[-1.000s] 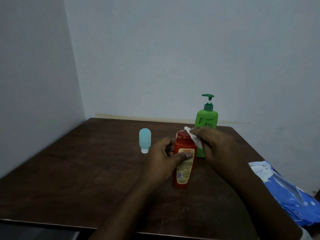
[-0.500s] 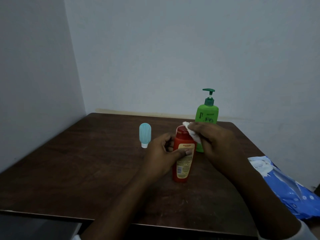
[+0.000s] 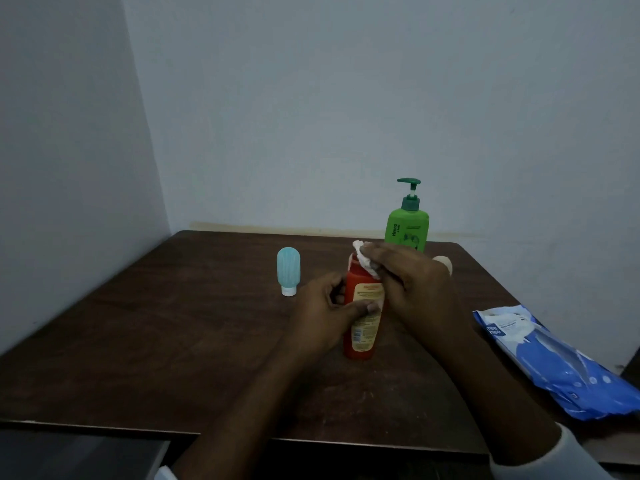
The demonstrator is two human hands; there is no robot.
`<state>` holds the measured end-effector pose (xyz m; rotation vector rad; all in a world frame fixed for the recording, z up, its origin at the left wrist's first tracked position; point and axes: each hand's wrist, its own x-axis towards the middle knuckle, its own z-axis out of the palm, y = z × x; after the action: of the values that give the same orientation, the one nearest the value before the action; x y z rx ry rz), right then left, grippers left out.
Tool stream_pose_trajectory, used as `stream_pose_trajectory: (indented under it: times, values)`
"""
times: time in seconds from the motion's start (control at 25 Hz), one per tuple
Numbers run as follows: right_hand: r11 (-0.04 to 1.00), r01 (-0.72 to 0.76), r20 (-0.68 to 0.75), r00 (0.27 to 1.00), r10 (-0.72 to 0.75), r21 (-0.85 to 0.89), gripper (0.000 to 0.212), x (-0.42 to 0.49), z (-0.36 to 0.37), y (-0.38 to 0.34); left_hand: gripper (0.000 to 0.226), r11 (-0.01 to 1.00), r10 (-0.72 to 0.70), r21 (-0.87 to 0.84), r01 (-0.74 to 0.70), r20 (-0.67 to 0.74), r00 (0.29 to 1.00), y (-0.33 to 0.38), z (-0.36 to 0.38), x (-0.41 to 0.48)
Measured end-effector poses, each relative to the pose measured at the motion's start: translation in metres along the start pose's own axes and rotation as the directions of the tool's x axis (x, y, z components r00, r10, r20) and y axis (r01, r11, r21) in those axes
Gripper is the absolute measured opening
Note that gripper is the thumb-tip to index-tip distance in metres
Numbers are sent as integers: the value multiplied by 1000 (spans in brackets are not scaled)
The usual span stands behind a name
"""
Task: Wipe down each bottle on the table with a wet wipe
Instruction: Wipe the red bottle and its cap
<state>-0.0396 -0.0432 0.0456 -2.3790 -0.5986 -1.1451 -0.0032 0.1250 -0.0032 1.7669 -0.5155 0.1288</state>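
An upright red bottle (image 3: 360,344) with a yellow label stands in the middle of the dark wooden table (image 3: 173,341). My left hand (image 3: 325,313) grips its middle, thumb across the label. My right hand (image 3: 415,289) presses a crumpled white wet wipe (image 3: 365,259) against the bottle's cap and upper right side. Behind my right hand stands a green pump bottle (image 3: 408,226). A small light-blue bottle (image 3: 288,270) stands cap-down to the left.
A blue pack of wet wipes (image 3: 561,362) lies at the table's right edge. A pale rounded object (image 3: 443,262) peeks out behind my right hand. Walls close the table in at the left and back.
My right hand has shifted the wipe slightly over the red bottle's top. The view has tilted a little, so everything sits higher in the frame. My left hand keeps its grip.
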Motion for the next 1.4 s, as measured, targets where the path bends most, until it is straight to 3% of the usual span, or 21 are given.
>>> stream_pose_trajectory:
  times: [0.08,0.2,0.28,0.36,0.4,0.48,0.56,0.6,0.72,0.84,0.92,1.0,1.08,1.16,1.24,1.32,1.4]
  values:
    - [973,-181,-99,976,196,141,35,-9,3,0,31,1000,-7,-6,7,-11,1000,-3,1,0]
    - [802,-418,-41,877,479,426,31,-24,14,-1,31,998,-49,-29,49,1,999,-7,4,-5]
    - [731,-505,29,831,556,459,28,-32,19,1,27,992,-89,-85,88,-2,996,-7,6,-10]
    - [719,-514,-24,806,592,468,27,-33,15,-2,22,973,-133,-195,125,-28,991,-3,8,-14]
    - [782,-455,-121,828,548,426,28,-30,10,-4,25,954,-162,-260,148,-32,986,2,9,-15]
    - [947,-228,-236,930,280,225,31,-19,1,-8,39,890,-217,-401,215,43,975,13,14,-19]
    - [992,12,-129,992,4,127,34,-6,-3,-8,49,812,-200,-518,270,188,962,25,20,-27]
    - [989,39,-43,999,-33,141,36,-2,-4,-9,60,783,-205,-542,305,238,949,31,21,-31]
    - [994,51,145,987,-64,92,39,-4,-14,-15,101,741,-242,-576,344,250,938,44,16,-28]
    - [980,199,252,948,-193,3,48,-28,-12,-36,127,669,-232,-691,274,157,960,46,8,-19]
    - [946,325,248,918,-309,-23,50,-53,-5,-42,113,612,-200,-748,257,168,965,42,4,-14]
    - [884,467,316,837,-447,13,50,-75,-4,-36,102,558,-206,-771,307,229,951,39,2,-13]
    - [894,421,326,832,-449,155,50,-81,-18,-29,96,501,-226,-783,369,293,929,36,3,-15]
    - [936,276,121,944,-306,218,55,-64,-34,-22,85,449,-228,-789,419,352,908,36,8,-20]
    - [982,122,-64,991,-113,143,49,-36,-39,-15,74,537,-231,-718,443,380,896,41,18,-25]
    - [986,48,-61,997,-39,157,45,-22,-38,-13,71,615,-257,-657,436,356,898,42,28,-30]
    - [980,74,-12,997,-73,183,43,-31,-29,-22,75,612,-255,-687,391,297,920,42,26,-27]
